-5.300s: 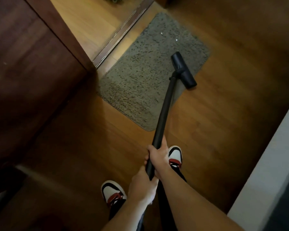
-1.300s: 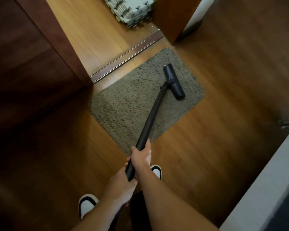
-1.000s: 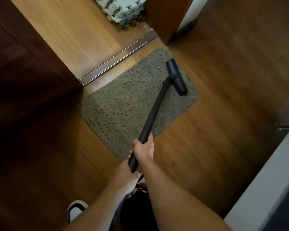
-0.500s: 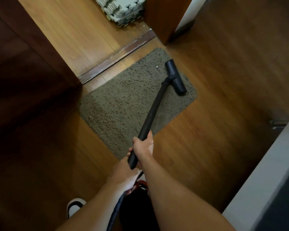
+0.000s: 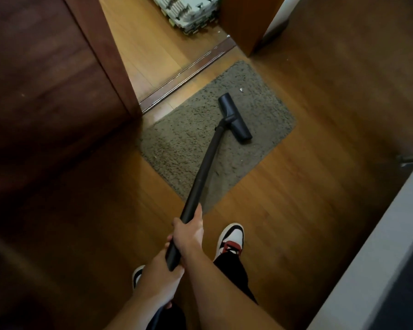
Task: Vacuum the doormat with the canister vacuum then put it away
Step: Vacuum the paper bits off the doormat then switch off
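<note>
The right hand (image 5: 188,234) grips the wand (image 5: 205,167); the left hand (image 5: 159,279) grips its low end. The head (image 5: 235,116) sits on the mat (image 5: 181,144) at 1 o'clock.

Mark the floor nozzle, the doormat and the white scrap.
floor nozzle (image 5: 234,114), head view, middle of bar.
doormat (image 5: 184,141), head view, bare pile at left.
white scrap (image 5: 240,90), head view, the scrap itself.
</note>
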{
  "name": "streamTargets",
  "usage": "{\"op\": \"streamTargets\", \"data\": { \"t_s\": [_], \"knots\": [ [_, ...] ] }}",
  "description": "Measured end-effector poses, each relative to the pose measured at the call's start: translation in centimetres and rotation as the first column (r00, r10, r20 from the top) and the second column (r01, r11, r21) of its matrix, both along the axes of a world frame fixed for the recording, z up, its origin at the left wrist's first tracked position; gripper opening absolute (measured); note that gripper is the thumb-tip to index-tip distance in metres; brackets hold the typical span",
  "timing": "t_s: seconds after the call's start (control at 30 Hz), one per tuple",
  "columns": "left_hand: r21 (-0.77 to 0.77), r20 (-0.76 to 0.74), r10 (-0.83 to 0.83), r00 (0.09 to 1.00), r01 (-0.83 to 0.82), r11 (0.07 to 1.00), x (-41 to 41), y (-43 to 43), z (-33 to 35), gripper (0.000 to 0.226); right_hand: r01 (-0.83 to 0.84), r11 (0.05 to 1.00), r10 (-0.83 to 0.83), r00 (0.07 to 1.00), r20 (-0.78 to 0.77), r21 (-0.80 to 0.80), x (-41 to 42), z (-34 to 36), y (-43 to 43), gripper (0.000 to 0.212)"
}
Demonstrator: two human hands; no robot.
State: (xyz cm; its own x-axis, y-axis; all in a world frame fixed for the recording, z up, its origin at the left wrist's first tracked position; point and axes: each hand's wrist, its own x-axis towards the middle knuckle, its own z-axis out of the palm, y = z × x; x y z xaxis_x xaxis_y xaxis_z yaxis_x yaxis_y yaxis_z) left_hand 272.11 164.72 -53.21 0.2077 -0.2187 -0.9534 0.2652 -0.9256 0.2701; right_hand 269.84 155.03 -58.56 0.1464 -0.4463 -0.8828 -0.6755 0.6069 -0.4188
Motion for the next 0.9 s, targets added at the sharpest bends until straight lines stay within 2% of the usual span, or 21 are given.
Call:
{"op": "streamTargets", "data": {
  "t_s": [0.13,0.33,0.7,0.9],
  "knots": [
    [0.013,-0.004,0.006,1.000,-0.006,1.000,1.0,0.8,-0.4,0.037,0.006,1.000,-0.006,1.000,0.007,0.009,1.1,0.0,0.8,0.085],
    [-0.033,0.013,0.061,0.998,-0.060,0.998,1.5,-2.4,-0.8,0.005,-0.029,0.999,0.029,0.999,0.018,-0.016,2.2,-0.3,-2.1,0.084],
    [-0.010,0.068,0.131,0.989,-0.130,0.991,1.8,-12.6,-2.4,0.009,-0.092,0.995,0.093,0.995,0.037,-0.025,3.3,-1.9,-12.4,0.079],
    [-0.045,-0.004,0.180,0.984,-0.180,0.983,1.8,-18.2,-3.7,0.003,-0.120,0.992,0.121,0.992,0.023,-0.050,3.3,-3.2,-18.0,0.080]
  ]
}}
